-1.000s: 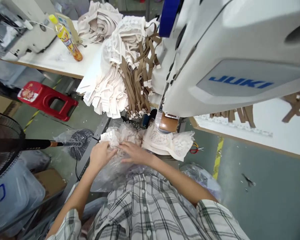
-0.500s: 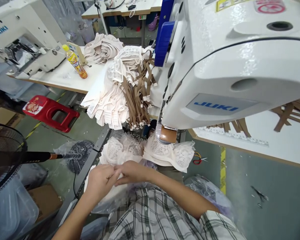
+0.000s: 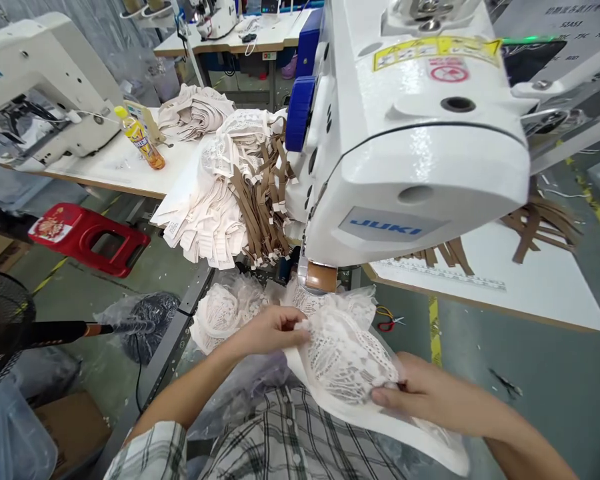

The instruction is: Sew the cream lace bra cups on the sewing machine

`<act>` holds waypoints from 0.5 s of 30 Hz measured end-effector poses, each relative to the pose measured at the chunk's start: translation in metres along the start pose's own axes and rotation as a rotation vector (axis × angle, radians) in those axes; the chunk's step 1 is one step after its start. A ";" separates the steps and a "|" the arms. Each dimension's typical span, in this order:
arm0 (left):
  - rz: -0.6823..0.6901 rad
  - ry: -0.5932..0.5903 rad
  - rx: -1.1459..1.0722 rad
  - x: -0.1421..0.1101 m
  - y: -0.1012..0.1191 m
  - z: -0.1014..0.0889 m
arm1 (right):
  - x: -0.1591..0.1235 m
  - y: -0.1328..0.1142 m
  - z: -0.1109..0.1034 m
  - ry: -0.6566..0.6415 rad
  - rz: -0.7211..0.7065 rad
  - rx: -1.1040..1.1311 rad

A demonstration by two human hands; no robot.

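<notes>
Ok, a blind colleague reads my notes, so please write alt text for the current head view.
A person's left hand and right hand hold a pale lace bra in front of a white JUKI sewing machine. Brown straps lie heaped beyond, with a red stool at left.

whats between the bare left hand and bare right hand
An off-white lace bra, held by the left hand and right hand, spans that gap in the head view.

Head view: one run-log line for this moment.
left hand: pinching lace garment | right hand: holding same garment | garment: between hands, in front of sewing machine | other lace piece: left side, not held
</notes>
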State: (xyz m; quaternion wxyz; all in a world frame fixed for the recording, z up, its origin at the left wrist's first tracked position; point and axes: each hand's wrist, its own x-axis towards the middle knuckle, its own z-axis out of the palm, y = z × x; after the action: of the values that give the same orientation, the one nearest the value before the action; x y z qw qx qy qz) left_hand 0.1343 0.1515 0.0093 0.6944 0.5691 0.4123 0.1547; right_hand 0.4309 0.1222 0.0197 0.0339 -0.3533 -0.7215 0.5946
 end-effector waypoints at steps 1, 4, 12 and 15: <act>0.027 -0.024 0.081 0.006 0.006 0.006 | -0.004 0.008 -0.004 0.011 0.055 -0.058; 0.202 -0.078 0.320 0.022 0.019 0.023 | -0.002 0.023 -0.009 0.365 0.194 -0.186; 0.203 0.197 0.506 0.029 0.059 0.018 | 0.049 0.004 -0.012 0.509 -0.087 0.142; 0.067 0.352 0.458 0.031 0.075 -0.004 | 0.065 -0.002 -0.024 0.653 -0.039 0.179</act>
State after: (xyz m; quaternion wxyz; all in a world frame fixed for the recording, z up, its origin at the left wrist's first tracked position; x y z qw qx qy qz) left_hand 0.1691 0.1975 0.0656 0.4603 0.6888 0.5314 0.1768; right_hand 0.3930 0.1776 0.0040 0.3052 -0.5068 -0.6241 0.5104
